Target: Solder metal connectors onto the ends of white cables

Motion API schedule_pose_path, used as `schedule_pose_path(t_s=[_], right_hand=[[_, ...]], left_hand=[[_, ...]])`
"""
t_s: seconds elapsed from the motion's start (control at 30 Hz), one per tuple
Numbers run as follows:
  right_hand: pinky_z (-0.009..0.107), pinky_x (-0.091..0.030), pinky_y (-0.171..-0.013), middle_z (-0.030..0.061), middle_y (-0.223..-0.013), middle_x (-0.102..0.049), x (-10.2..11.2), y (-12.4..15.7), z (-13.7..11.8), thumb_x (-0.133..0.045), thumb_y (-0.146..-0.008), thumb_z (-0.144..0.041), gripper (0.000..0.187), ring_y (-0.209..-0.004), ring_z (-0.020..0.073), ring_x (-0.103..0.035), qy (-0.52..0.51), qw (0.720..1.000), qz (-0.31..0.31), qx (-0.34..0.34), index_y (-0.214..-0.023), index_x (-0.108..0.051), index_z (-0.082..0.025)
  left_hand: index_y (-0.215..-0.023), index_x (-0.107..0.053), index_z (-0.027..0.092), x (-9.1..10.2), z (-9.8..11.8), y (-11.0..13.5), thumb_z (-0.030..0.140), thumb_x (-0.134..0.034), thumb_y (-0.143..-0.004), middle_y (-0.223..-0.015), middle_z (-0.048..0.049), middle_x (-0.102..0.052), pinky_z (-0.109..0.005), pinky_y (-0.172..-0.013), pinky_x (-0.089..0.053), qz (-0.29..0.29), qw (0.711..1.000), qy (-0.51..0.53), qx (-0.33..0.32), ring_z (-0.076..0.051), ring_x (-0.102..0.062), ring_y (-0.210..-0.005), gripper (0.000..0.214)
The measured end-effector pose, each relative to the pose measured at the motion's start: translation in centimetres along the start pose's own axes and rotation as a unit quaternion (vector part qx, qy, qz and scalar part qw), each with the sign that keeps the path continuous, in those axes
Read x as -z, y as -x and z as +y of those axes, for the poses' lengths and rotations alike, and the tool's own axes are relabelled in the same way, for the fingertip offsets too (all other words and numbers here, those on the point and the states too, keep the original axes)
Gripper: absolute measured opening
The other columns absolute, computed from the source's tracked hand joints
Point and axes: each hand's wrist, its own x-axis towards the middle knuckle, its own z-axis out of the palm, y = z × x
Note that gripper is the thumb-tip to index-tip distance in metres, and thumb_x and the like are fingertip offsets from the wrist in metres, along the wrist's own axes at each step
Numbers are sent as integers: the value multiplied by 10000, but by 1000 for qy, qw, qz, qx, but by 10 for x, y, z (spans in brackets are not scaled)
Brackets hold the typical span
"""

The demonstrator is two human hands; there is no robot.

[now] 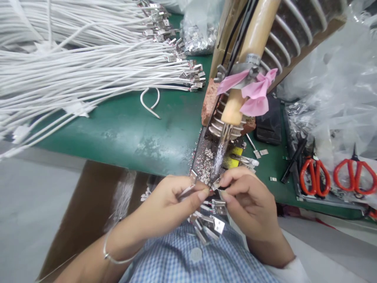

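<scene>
My left hand (pixel 176 196) pinches a white USB cable between thumb and forefinger. A silver USB plug (pixel 193 177) sticks up between its fingers. My right hand (pixel 250 196) is closed in a pinch on a small silver connector piece (pixel 216 184), close to the left fingertips. Just above both sets of fingertips is the tip of a wooden-handled soldering iron (pixel 219 157), fixed in a stand with a pink ribbon tied on. Whether the tip touches the work I cannot tell. Several cable ends with USB plugs (pixel 218 225) hang below my hands, over a blue checked garment.
Bundled white cables (pixel 103 74) cover the left of the green table (pixel 123 133). Solder crumbs (pixel 206 161) lie around the iron, near a yellow sponge (pixel 231 159). To the right are a black phone (pixel 268 122), red-handled cutters (pixel 315 177) and plastic bags (pixel 332 86).
</scene>
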Motion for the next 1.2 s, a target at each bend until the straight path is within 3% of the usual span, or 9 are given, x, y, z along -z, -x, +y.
schedule_pose_path(t_s=[0.47,0.7,1.0,1.2], right_hand=[[280,-516,-781,8,-947,-649,2,1,-2,-601,-821,-19,206,-881,145,-625,-6,1000,2,-26,-858,-594,-222],[288,-525,-741,11,-918,-675,0,1,-3,-619,-822,-30,197,-838,155,-644,5,999,19,-35,-849,-617,-225],[284,-538,-725,3,-880,-670,-2,2,-3,-631,-824,-43,186,-798,147,-634,-40,997,19,-58,-827,-617,-228],[303,-551,-730,14,-895,-680,-2,0,-2,-624,-834,-60,174,-818,164,-639,-32,998,19,-55,-833,-617,-233]], left_hand=[[-681,-617,125,3,1,0,310,-558,-944,-594,19,-530,-191,-514,-454,-5,1000,-5,-1,-101,-534,-553,327],[-867,-520,178,-3,1,3,339,-600,-929,-589,72,-529,-161,-494,-440,38,993,100,49,-78,-524,-511,190],[-825,-547,165,-3,-1,6,279,-615,-928,-636,38,-603,-158,-523,-466,44,996,83,13,-85,-580,-569,168],[-800,-558,150,-1,2,3,283,-635,-902,-585,26,-607,-137,-435,-363,42,996,77,25,-61,-484,-477,185]])
